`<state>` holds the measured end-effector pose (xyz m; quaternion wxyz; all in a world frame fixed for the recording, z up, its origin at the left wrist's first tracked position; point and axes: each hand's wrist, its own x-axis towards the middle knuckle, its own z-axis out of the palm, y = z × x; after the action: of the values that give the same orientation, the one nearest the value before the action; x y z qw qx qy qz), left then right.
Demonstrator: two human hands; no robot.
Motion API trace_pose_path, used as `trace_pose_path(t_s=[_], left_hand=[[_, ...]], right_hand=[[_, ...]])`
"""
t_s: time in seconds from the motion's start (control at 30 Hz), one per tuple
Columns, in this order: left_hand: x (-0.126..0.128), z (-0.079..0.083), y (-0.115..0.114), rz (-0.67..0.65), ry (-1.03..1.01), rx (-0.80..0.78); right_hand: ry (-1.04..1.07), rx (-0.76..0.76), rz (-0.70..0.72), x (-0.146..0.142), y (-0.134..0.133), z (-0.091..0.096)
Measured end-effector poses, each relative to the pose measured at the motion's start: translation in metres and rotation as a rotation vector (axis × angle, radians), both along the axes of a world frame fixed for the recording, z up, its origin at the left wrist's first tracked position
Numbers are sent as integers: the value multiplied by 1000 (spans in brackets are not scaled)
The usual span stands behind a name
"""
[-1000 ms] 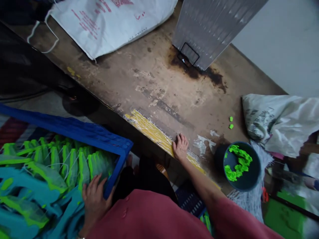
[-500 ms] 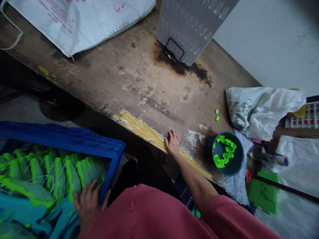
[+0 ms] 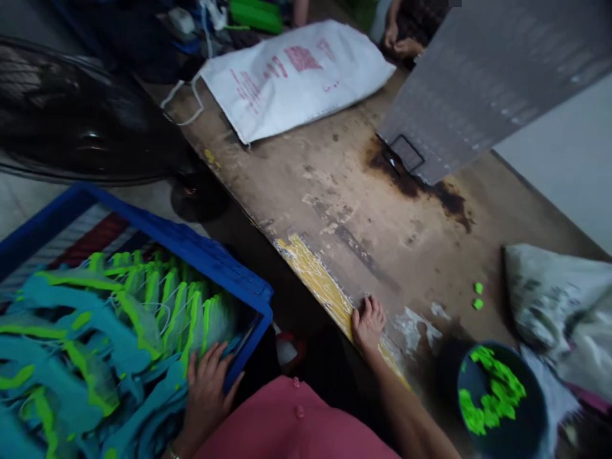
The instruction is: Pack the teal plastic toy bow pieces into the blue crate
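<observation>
A worn, stained wooden bench [image 3: 363, 210] fills the head view, with a white printed sack [image 3: 291, 76] lying at its far end, a grey ribbed panel [image 3: 478, 83] leaning over it, and a dark fan [image 3: 71, 121] standing off to your left. Your right hand [image 3: 367, 322] rests on the bench's near edge, fingers [image 3: 375, 307] curled together over the yellow taped strip [image 3: 320, 284], seemingly to steady you; it holds nothing. Your left hand [image 3: 206, 389] sits at the near corner of the blue crate [image 3: 191, 245], fingers spread and laid against the teal and green foam pieces [image 3: 105, 331] packed upright inside, with the thumb at the crate's rim, as if bracing it. Near your right forearm a dark bowl [image 3: 502, 427] holds bright green scraps [image 3: 488, 395], and two loose green bits [image 3: 478, 296] lie on the bench just beyond it. A crumpled white bag [image 3: 554, 299] slumps at the right edge. Another person's hands [image 3: 399, 38] show at the bench's far end.
</observation>
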<state>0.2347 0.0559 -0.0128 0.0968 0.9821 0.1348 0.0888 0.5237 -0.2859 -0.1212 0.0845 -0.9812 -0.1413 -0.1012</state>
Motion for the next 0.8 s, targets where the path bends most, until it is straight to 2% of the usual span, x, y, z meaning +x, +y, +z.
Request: trace_pose_path(t_s=[0.13, 0.5, 0.67, 0.8], left_hand=[[0, -2, -5, 7, 15, -7], [3, -5, -12, 23, -45, 95], [4, -9, -18, 45, -40, 53], [8, -9, -25, 128, -98, -49]], right_hand=[[-71, 2, 28, 2, -5, -4], [-202, 60, 87, 9, -10, -17], [-236, 56, 73, 13, -14, -26], [-256, 71, 85, 16, -15, -28]])
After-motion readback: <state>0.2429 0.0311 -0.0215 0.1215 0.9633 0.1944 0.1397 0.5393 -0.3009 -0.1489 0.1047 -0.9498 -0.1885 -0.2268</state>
